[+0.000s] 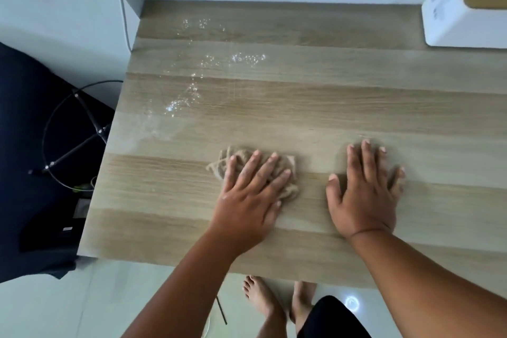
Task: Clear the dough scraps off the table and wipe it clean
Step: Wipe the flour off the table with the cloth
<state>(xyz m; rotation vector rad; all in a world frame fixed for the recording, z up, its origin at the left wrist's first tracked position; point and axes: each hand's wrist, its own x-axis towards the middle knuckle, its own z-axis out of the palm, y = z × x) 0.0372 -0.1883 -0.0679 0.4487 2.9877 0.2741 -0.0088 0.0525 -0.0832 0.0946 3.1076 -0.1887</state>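
A light wooden table (329,107) fills the view. My left hand (251,195) lies flat with spread fingers on a crumpled beige cloth (288,173) near the table's front middle, pressing it down. To the right of it, my right hand (365,195) rests palm down on the bare wood, fingers apart, holding nothing. Shiny wet droplets and a whitish smear (192,85) cover the table's far left part, apart from both hands. No dough scraps are visible.
A white box with a wooden top (461,8) stands at the back right corner against the wall. Left of the table are a dark fabric mass (27,145), a black metal frame (82,123) and cables. My bare feet (263,299) stand below the front edge.
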